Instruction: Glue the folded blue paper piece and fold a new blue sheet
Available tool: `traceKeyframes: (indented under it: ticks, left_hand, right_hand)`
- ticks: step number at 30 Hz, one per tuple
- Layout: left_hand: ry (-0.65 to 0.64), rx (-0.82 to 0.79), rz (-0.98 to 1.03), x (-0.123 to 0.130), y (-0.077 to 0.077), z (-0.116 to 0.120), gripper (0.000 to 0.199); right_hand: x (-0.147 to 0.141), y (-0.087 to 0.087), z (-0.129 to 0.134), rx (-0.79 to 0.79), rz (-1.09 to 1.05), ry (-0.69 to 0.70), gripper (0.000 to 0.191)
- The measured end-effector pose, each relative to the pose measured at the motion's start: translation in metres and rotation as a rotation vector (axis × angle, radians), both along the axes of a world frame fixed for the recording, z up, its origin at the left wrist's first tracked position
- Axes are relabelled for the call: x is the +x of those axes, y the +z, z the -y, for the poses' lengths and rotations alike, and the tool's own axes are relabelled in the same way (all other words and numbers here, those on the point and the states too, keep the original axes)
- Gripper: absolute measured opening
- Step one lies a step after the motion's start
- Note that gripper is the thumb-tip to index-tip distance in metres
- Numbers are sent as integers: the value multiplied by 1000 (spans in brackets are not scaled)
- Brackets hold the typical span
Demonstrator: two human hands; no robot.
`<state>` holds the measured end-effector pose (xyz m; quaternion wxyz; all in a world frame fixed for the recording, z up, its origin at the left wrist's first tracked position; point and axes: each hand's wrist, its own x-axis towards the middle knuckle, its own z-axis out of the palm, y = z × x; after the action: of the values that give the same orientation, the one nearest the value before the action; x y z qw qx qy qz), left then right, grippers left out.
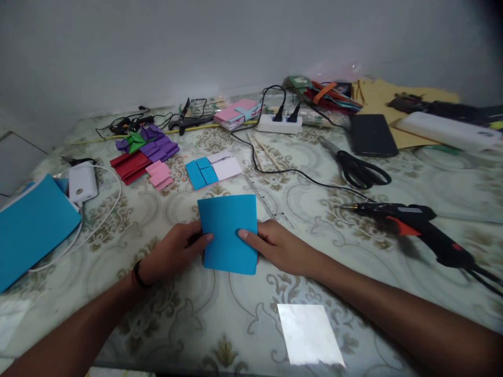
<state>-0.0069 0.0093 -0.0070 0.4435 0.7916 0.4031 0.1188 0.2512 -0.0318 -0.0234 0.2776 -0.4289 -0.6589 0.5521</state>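
Both your hands are closed on one blue sheet (228, 235): your left grip (175, 244) pinches its left edge and your right grip (278, 244) its right edge, thumbs on the face toward you, the other fingers mostly hidden behind. The sheet is held up between them, slightly bowed; whether it is folded or single cannot be told. The step in hand looks like steadying or squaring this sheet, and a next move would seem to call for even pressure at both edges, so that it neither slips nor creases. Its upper edge stands free of your fingers, as does its lower edge. Just beyond the grips lies a blue-and-white folded piece (212, 170), with a clear ruler (271, 204) angling away behind your right grip. Toward you, the patterned table (184, 327) gives room to lower the sheet, short of the near edge; a bright patch (310, 334), paper or reflection, lies that way too, nearer your right forearm. Right of your right grip, well apart, a glue gun (412, 220) points its nozzle inward, so a wide swing there looks risky. Left of your left grip, a white cable (118, 201) loops near larger blue sheets (37, 225), limiting sideways travel.
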Motion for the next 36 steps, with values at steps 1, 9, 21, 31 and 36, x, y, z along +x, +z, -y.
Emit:
traceKeyframes:
  ticks: [1, 9, 21, 31, 36]
  left_hand:
    - [-2, 3, 0, 0, 0, 0, 34]
    - [-9, 26, -19, 0, 0, -1, 36]
    - [-9, 23, -15, -1, -2, -1, 35]
    - [-14, 22, -29, 0, 0, -1, 39]
    - [-15, 19, -30, -1, 0, -1, 38]
  right_hand:
    - [0, 0, 0, 3, 3, 0, 60]
    - [0, 0, 0, 16, 22, -4, 61]
    - [1, -3, 2, 36, 23, 10, 57]
    - [1, -2, 1, 60, 19, 10, 54]
    - [2, -2, 1, 55, 17, 15, 51]
